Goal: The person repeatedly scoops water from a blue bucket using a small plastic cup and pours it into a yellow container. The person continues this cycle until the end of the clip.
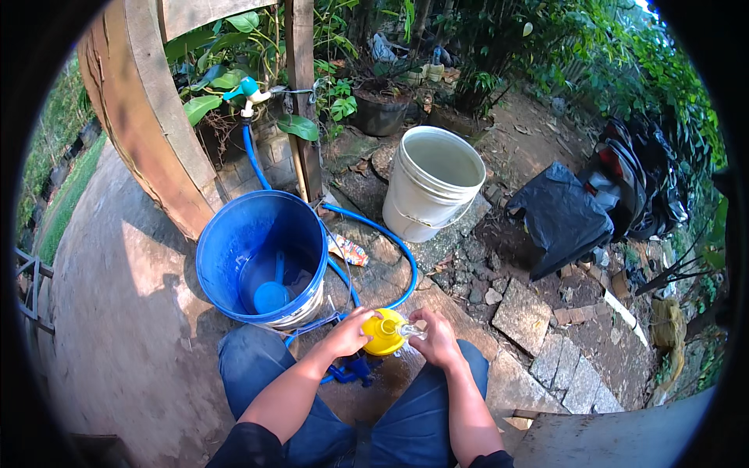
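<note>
My left hand (pixel 351 333) grips the left side of a round yellow plastic vessel (pixel 383 345) with a raised ring in its middle. In my right hand (pixel 436 337) is a small clear piece (pixel 411 331), glass or plastic, held against the vessel's right side; whether the two are joined I cannot tell. Both hands are above the wet ground between my knees. Just below them lies a blue hose nozzle (pixel 354 370). Left of the vessel stands a blue bucket (pixel 213 257), with a blue dipper (pixel 271 297) at its bottom.
A white bucket (pixel 412 202) stands ahead on stone. The blue hose (pixel 412 263) loops across the ground from a teal-handled tap (pixel 250 93) on a wooden post (pixel 301 70). A printed packet (pixel 349 251) lies behind the blue bucket. Black plastic sheeting (pixel 562 210) and loose slabs (pixel 522 316) are to the right.
</note>
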A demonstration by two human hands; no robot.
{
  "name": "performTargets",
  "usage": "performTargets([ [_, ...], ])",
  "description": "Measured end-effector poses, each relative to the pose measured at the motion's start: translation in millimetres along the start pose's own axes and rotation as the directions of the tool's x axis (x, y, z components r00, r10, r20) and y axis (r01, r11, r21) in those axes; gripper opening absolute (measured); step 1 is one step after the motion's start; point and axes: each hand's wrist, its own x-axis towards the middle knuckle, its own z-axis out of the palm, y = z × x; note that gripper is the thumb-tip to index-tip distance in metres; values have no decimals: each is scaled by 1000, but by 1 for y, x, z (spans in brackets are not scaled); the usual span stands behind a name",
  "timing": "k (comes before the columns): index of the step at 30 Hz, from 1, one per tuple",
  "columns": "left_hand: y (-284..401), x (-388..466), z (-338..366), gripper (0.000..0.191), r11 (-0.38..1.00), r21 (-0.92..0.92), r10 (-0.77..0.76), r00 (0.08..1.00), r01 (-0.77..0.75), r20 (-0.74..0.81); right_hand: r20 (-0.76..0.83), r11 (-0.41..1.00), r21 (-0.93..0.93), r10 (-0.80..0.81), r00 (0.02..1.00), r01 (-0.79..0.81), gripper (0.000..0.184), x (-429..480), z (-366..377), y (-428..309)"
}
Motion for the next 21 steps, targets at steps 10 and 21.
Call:
performTargets([
  [10,-2,-6,4,62,998,45,-44,999,44,6,-13,998,-17,-58,998,58,48,4,4,2],
  [21,14,-15,2,62,956,292,-29,999,24,13,4,974,-158,-167,986,165,46,8,2,-2],
])
